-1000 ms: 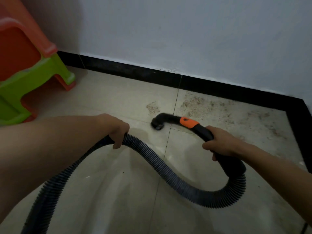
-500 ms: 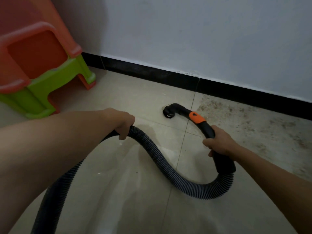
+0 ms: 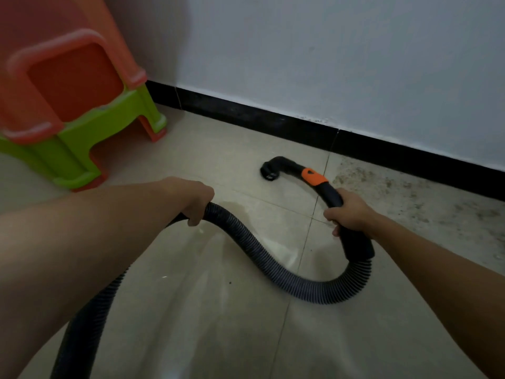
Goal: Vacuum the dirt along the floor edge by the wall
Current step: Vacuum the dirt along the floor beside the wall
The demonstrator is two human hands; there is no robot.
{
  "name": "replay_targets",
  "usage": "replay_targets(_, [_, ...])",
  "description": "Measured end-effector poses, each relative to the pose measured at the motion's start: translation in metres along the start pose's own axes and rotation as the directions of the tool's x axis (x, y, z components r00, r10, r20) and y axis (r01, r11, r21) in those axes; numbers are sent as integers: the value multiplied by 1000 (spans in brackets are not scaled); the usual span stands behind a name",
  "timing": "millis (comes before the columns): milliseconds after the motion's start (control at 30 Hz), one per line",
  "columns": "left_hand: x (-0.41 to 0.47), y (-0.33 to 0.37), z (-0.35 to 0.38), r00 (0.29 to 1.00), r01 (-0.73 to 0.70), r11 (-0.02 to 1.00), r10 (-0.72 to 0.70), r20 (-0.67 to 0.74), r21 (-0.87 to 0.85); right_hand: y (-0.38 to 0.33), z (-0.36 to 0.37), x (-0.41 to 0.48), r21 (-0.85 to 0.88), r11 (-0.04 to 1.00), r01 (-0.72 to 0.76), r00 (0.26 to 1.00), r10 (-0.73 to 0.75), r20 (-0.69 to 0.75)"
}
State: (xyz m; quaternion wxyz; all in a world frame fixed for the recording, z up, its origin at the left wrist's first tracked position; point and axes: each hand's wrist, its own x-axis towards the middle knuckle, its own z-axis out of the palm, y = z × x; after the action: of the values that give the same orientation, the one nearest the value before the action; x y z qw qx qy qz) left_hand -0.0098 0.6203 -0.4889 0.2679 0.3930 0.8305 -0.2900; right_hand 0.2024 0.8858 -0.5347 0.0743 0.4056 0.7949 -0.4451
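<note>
Vacuum hose (image 3: 314, 292), ribbed, is gripped by the left hand (image 3: 195, 199); right hand (image 3: 348, 212) grips its smooth curved handle (image 3: 358, 243).

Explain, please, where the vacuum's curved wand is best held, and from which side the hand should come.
Hold the smooth rigid black wand between the orange collar and the ribbed hose, where the right hand holds it now. Come from above: it arches over the floor, so it can be wrapped fully and the nozzle aimed downward.
</note>
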Motion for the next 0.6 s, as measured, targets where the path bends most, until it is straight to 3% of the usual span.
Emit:
replay_targets(367, [9,17,17,988,-43,998,48,144,-40,32,-40,-56,-126,992,17,958,20,286])
replay_targets(433, [10,27,11,991,-60,998,60,119,-5,24,-25,-58,-192,978,84,972,-38,232])
replay_targets(533, [7,29,-3,996,-48,998,45,74,46,14,-7,-51,-268,958,99,995,-104,-2])
replay_targets(600, [6,26,-12,998,-32,999,30,63,44,16,-8,-50,-231,970,78,997,-78,9])
